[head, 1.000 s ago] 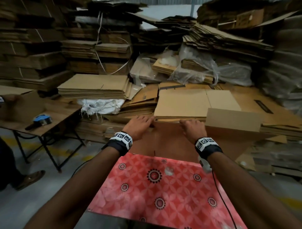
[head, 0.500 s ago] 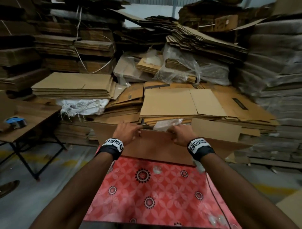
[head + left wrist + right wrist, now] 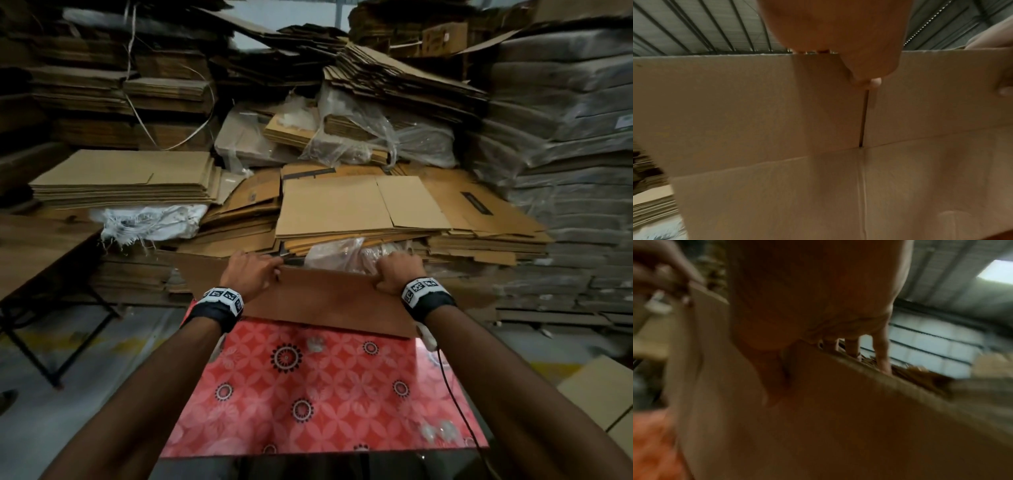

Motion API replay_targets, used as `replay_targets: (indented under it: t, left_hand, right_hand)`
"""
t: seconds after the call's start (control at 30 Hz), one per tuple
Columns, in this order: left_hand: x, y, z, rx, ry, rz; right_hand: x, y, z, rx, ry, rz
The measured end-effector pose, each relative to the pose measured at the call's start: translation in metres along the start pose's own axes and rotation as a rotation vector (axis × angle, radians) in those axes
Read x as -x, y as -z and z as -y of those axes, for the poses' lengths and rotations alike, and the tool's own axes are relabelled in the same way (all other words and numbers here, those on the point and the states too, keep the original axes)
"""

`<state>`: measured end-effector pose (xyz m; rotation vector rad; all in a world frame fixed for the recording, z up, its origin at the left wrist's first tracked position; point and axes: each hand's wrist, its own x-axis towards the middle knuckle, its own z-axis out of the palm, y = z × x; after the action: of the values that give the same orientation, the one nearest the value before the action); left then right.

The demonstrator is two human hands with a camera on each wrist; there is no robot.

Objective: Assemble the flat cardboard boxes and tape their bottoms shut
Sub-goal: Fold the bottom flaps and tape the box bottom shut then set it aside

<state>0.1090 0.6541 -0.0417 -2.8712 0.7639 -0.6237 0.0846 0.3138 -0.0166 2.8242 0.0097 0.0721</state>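
Observation:
A flat brown cardboard box point(image 3: 325, 301) stands tilted at the far edge of the red patterned table point(image 3: 318, 394). My left hand point(image 3: 251, 270) grips its top edge on the left, fingers curled over the far side, thumb on the near face. My right hand point(image 3: 397, 270) grips the same edge further right. In the left wrist view the box point(image 3: 777, 129) fills the frame, with my thumb at the slit between two flaps. The right wrist view is blurred: fingers point(image 3: 881, 350) hook over the box's edge point(image 3: 859, 402).
Stacks of flat cardboard point(image 3: 359, 212) pile up behind the table, some wrapped in clear plastic point(image 3: 359, 137). A wooden table point(image 3: 37, 246) on black legs stands at the left. More flat board point(image 3: 599, 394) lies on the floor at the right.
The view has swung left to right, so the tape dispenser on the wooden table is out of sight. Both hands kept hold of the box's top edge and spread further apart along it.

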Motion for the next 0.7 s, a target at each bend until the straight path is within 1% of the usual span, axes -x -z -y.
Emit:
replay_targets:
  t: [0.13, 0.23, 0.33, 0.43, 0.5, 0.6, 0.7]
  left_hand:
    - [-0.004, 0.002, 0.004, 0.059, 0.066, -0.020]
    - [-0.010, 0.003, 0.003, 0.080, 0.081, 0.031]
    - [-0.019, 0.007, 0.009, 0.148, 0.113, 0.122]
    - [-0.026, 0.011, 0.013, 0.107, 0.084, 0.215]
    - [-0.028, 0.013, 0.013, 0.052, 0.053, 0.250]
    - [-0.030, 0.016, 0.011, 0.038, 0.024, 0.265]
    - [-0.036, 0.027, 0.010, 0.111, 0.060, 0.247]
  right_hand:
    - [0.004, -0.005, -0.004, -0.223, -0.149, -0.082]
    - [0.004, -0.013, -0.003, -0.250, -0.221, -0.129]
    - [0.007, -0.018, 0.001, -0.239, -0.266, -0.174]
    - [0.010, -0.017, 0.007, -0.245, -0.274, -0.212]
    - [0.010, -0.014, 0.008, -0.280, -0.262, -0.236]
    - [0.008, -0.011, 0.002, -0.278, -0.229, -0.247]
    - [0.003, 0.003, -0.008, -0.257, -0.208, -0.253]
